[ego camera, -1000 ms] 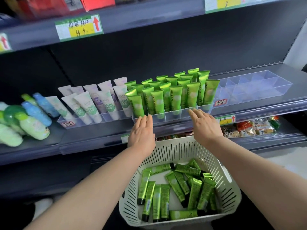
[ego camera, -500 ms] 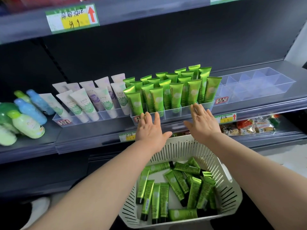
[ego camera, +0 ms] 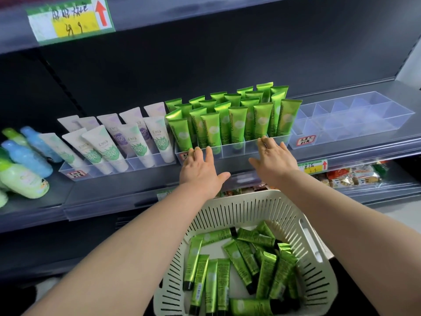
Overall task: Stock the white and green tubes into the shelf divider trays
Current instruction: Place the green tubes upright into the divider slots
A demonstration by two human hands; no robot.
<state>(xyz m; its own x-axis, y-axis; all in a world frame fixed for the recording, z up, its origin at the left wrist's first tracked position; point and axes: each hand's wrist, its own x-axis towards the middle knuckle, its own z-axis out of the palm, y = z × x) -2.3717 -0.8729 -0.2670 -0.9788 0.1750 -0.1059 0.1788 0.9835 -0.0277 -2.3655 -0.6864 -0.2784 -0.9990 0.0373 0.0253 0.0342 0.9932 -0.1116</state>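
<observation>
Several green tubes (ego camera: 237, 123) stand upright in a clear divider tray (ego camera: 232, 149) at the middle of the shelf. My left hand (ego camera: 200, 171) lies flat with straight fingers touching the tray's front wall at its left end. My right hand (ego camera: 273, 158) does the same near the right end, fingertips on the front wall. Neither hand holds anything. White tubes (ego camera: 134, 139) lean in a second clear tray (ego camera: 136, 162) to the left. More green tubes (ego camera: 239, 265) lie loose in a white slotted basket (ego camera: 227, 210) below my arms.
A clear divider tray (ego camera: 355, 117) with no tubes in it sits to the right on the same shelf. Blue and green bottles (ego camera: 22, 165) lie at the far left. Snack packets (ego camera: 350, 176) fill the shelf below. Price labels run along the shelf edges.
Both hands have stretched forward from the shelf edge onto the front wall of the green-tube tray. The camera has moved closer to the shelf.
</observation>
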